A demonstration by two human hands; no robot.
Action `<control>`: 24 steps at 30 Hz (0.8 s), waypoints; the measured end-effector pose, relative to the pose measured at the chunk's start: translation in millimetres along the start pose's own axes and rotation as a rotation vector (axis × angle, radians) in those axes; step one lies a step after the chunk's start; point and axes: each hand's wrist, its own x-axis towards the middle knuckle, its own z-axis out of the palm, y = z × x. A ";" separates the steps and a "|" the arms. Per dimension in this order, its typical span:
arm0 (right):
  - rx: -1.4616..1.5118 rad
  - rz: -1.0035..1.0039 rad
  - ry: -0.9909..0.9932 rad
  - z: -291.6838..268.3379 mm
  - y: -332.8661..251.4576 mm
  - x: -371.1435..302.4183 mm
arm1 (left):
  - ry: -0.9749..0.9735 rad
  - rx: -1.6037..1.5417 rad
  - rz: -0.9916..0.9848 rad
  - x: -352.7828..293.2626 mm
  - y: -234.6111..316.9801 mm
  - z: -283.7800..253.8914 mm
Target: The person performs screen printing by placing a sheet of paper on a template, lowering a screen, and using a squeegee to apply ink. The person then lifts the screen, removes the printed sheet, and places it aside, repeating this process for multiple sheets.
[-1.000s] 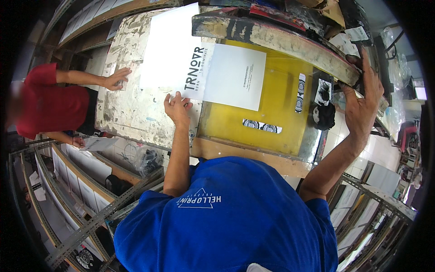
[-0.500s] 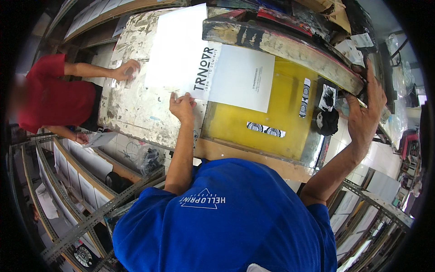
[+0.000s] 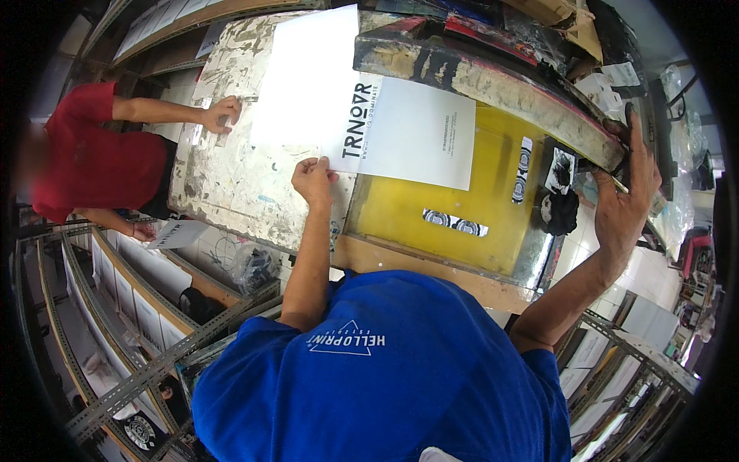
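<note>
My left hand (image 3: 314,183) is closed in a pinch at the near edge of a white printed sheet (image 3: 292,85) with large black lettering. The sheet's lettered side overlaps a white area with small print (image 3: 423,131) on the yellow board (image 3: 408,200); I cannot tell whether this is one sheet or two. Over at the right, my right hand (image 3: 627,185) grips the near end of a raised, ink-stained screen-printing frame (image 3: 493,85), which slants above the board's far side. The right fingers lie along the frame's end, with the thumb beneath.
Two black-and-white printed strips (image 3: 454,222) lie on the yellow board. A crumpled black rag (image 3: 560,212) sits near its right edge. To the left, a co-worker in a red shirt (image 3: 96,158) rests one hand on the paint-worn table (image 3: 219,173) and holds a sheet. Metal racks (image 3: 115,408) stand at the lower left.
The white sheet has shifted slightly right with my left hand, whose fingers have drawn closer together. My right hand stays on the frame. The co-worker's held sheet has tilted a little.
</note>
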 end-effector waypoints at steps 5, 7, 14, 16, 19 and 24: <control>-0.013 -0.006 -0.006 0.7 2.5 -2.6 | 0.015 0.028 0.064 -2.0 -5.0 2.0; -0.018 -0.008 -0.007 0.4 4.2 -3.7 | 0.013 0.004 0.070 -2.6 -5.7 1.7; -0.013 0.004 -0.012 1.1 2.8 -4.4 | 0.007 -0.038 0.065 -5.3 -5.0 1.3; -0.016 0.002 -0.003 1.2 2.4 -5.3 | -0.010 -0.005 0.070 -4.9 -4.7 0.5; -0.011 0.003 -0.008 0.3 0.9 -4.1 | -0.035 0.017 0.068 -0.8 -5.9 -2.3; -0.003 0.000 -0.012 -0.1 -2.3 -2.6 | -0.052 -0.012 0.050 -0.2 -9.4 -2.6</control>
